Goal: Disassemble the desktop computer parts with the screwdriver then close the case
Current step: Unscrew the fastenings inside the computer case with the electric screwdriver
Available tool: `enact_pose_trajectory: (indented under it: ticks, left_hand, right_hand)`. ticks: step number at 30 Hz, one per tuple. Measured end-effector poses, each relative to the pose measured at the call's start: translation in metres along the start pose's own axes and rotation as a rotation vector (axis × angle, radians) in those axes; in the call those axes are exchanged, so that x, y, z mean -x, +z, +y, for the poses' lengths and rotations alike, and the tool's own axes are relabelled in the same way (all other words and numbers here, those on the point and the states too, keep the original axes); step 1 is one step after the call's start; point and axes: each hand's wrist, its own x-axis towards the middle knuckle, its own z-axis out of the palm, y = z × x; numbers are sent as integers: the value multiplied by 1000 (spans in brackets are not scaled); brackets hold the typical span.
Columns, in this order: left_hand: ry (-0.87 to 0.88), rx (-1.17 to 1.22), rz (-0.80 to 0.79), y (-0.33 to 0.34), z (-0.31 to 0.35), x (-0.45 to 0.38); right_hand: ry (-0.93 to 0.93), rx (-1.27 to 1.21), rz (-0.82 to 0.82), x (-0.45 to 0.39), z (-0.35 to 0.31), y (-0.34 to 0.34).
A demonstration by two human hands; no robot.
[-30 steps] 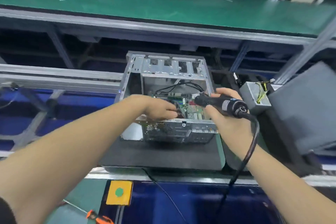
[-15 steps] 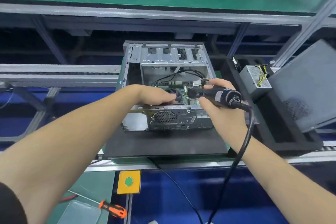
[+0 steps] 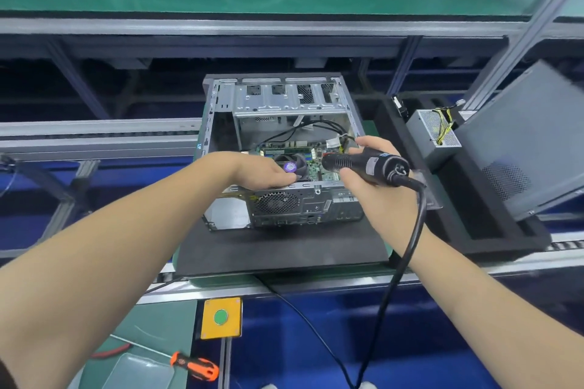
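While the side panel [image 3: 518,142] is off and leaning right of the case [image 3: 284,148], we're mid-teardown: looks like the CPU cooler [image 3: 292,166] on the motherboard [image 3: 313,158] is the part in hand. Case lies open side up on a black mat [image 3: 284,249] on the table. PSU [image 3: 433,133] already out, sitting in the black foam tray [image 3: 474,224] right of the case.

Right hand [image 3: 369,180] is wrapped round the corded electric screwdriver [image 3: 363,164], barrel roughly level, nose pointing left toward the cooler. Bit tip isn't visible, can't tell if it's seated on a screw.

Left hand [image 3: 265,172] reaches in over the case's near wall, fingers curled down at the cooler's near-left edge. Touching it, but a real grip can't be confirmed.

Next move, my guess: tip the driver down onto a cooler screw, left hand bracing. Watch the loose black cables behind the board.

Orange manual screwdriver [image 3: 194,368] lies unused, well in front of the case.
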Motion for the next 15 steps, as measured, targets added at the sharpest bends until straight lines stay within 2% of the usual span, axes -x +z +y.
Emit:
enact_pose_trajectory:
  ticks: [15]
  left_hand:
    - [-37,96,71,13,-1,3]
  right_hand:
    - [-16,17,-7,-6,-9,-2]
